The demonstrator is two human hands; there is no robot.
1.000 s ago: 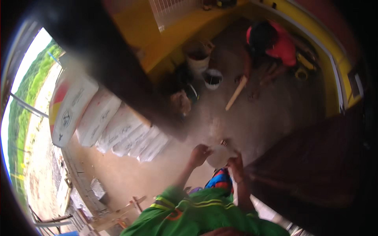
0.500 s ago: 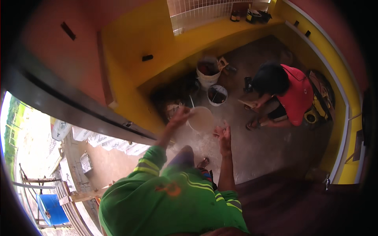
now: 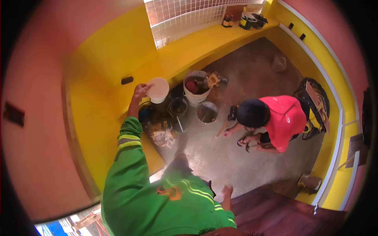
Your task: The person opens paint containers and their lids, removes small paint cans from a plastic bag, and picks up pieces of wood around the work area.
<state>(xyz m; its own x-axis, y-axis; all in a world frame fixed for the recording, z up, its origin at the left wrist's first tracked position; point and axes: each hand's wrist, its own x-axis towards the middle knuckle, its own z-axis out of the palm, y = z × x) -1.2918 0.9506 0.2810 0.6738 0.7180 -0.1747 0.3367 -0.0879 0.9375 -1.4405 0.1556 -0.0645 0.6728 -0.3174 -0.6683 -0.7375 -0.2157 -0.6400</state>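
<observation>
My left arm, in a green sleeve with reflective bands, reaches out to the far left. My left hand grips the rim of a small white bucket with a pale pinkish top. The bucket is in front of the yellow ledge; whether it rests on anything, I cannot tell. Low down, close to my body, is my right hand. It is blurred, and its fingers cannot be made out. Beyond the small bucket stands a larger white bucket with something reddish inside, and beside it a dark-filled bucket.
A crouching person in a red shirt works on the floor to the right, holding a wooden strip. Crumpled white cloth and a black bucket lie left. Cans sit on the yellow ledge. A dark reddish-brown panel is lower right.
My left hand has carried the white bucket away from me, up and left toward the ledge. My right hand has dropped back toward my body. The view has swung left.
</observation>
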